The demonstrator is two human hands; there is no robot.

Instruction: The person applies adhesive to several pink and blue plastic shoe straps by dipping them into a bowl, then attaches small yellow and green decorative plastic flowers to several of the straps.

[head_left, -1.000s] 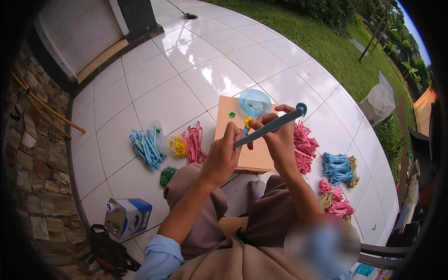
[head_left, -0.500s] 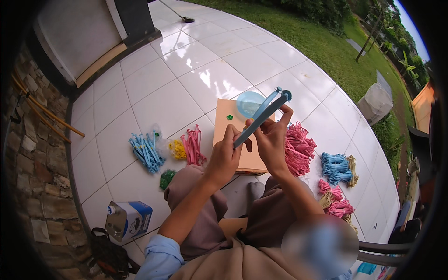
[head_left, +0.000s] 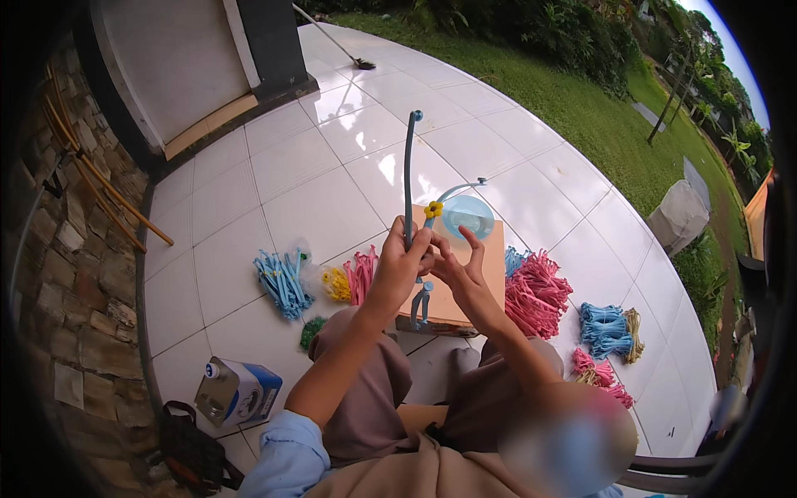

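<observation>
My left hand (head_left: 400, 270) is closed around light blue plastic straps (head_left: 409, 174) that have small round knobs at their ends. One strap stands nearly upright, another curves away to the right, and a short looped end hangs below the fingers. A yellow flower-shaped piece (head_left: 433, 210) sits on the straps just above my grip. My right hand (head_left: 471, 292) is close against the left, its index finger stretched up and its thumb apart, near the straps. Beneath both hands is a peach-coloured board (head_left: 481, 286) on a box, with a clear blue bowl (head_left: 467, 217) at its far edge.
Left of the board lie blue straps (head_left: 282, 284), yellow pieces (head_left: 336, 284), pink straps (head_left: 361, 274) and green pieces (head_left: 312, 332). A pink strap heap (head_left: 538, 295) and blue bundles (head_left: 606, 330) lie right. A metal can (head_left: 238, 392) stands near a dark bag (head_left: 195, 448).
The straps have swung from a rightward slant to nearly upright and spread apart, bringing the yellow flower into view. My right hand has moved down from their upper part. The view has shifted slightly.
</observation>
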